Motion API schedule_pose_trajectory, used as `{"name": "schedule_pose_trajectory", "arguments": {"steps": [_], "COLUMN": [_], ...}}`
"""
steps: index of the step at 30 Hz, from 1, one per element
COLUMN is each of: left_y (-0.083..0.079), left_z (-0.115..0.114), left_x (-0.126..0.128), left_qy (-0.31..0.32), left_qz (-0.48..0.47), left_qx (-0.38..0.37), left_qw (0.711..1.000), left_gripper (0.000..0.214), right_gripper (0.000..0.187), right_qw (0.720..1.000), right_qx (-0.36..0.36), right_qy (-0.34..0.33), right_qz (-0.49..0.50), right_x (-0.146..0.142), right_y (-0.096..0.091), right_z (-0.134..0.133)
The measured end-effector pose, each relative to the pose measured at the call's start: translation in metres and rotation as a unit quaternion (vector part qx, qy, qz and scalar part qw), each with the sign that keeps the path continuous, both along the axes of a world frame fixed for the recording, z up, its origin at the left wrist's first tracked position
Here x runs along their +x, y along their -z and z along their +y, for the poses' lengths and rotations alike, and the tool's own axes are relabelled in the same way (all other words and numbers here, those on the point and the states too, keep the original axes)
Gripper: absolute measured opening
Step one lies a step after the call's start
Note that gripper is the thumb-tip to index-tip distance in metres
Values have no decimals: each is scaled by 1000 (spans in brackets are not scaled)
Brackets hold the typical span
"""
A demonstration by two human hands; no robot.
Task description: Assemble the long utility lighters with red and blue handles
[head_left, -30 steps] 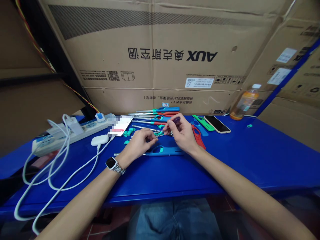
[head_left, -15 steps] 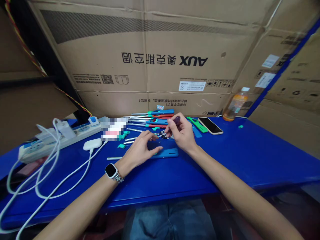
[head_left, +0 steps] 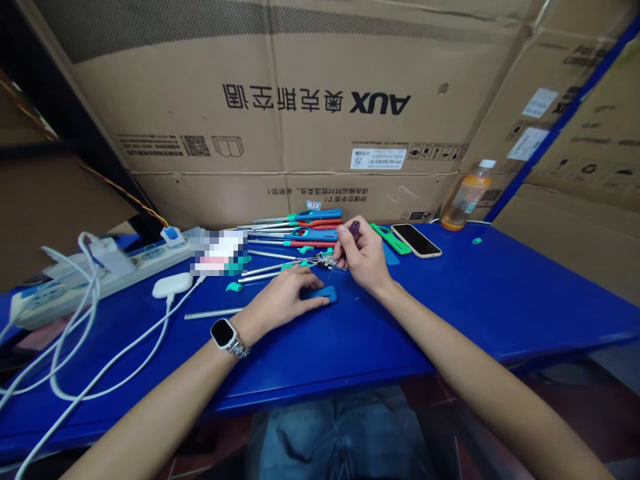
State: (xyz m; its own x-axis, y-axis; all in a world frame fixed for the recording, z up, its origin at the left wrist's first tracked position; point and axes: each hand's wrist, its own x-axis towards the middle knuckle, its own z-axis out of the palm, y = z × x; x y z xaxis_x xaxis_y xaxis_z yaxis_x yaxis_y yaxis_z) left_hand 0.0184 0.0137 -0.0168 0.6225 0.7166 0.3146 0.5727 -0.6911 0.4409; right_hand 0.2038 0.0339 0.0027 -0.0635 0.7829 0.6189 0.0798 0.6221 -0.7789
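One change: the left hand (head_left: 284, 301), no longer pinching, is pressing flat on the lighter (head_left: 327, 293); the right hand (head_left: 364, 259) is still gripping the screwdriver (head_left: 354, 229).

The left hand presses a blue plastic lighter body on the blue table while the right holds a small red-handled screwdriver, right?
Nearly. In the head view the small screwdriver in the right hand has a purple handle, not red. The left hand does press the blue plastic lighter body on the blue table.
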Motion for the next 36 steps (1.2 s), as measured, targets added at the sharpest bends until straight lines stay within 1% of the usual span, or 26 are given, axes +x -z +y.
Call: {"name": "schedule_pose_trajectory", "arguments": {"steps": [4,8,12,14,16,19,24,28,31,33,36], "left_y": [-3,0,4,4,3,2,0,1,3,3,2], "left_z": [1,5,6,5,2,-1,-2,-2,-2,-3,-4], "left_x": [-8,-11,-9,-6,-1,5,7,6,6,7,9], "left_qy": [-13,-16,-13,-10,-8,-4,-2,4,10,12,20], "left_qz": [-3,-1,3,14,23,25,13,23,30,27,11], "left_qx": [0,5,26,37,40,37,37,37,40,43,48], "left_qw": [1000,1000,1000,999,999,999,999,999,999,999,999], "left_gripper": [26,29,30,29,28,27,25,25,25,25,25], "right_gripper": [34,35,36,35,34,32,33,33,31,32,33], "right_qw": [1000,997,988,984,983,985,993,987,984,987,994], "right_qx": [-10,-14,0,11,11,-2,-17,4,2,-6,-22], "right_qy": [-11,-10,27,47,51,37,23,46,50,44,31], "right_qz": [-15,-81,-154,-171,-179,-171,-116,-151,-174,-157,-98], "right_x": [2,17,33,37,37,34,31,32,33,33,31], "right_y": [1,3,6,8,10,12,11,12,12,12,12], "right_z": [0,-3,-11,-13,-13,-12,-11,-11,-11,-11,-11]}}
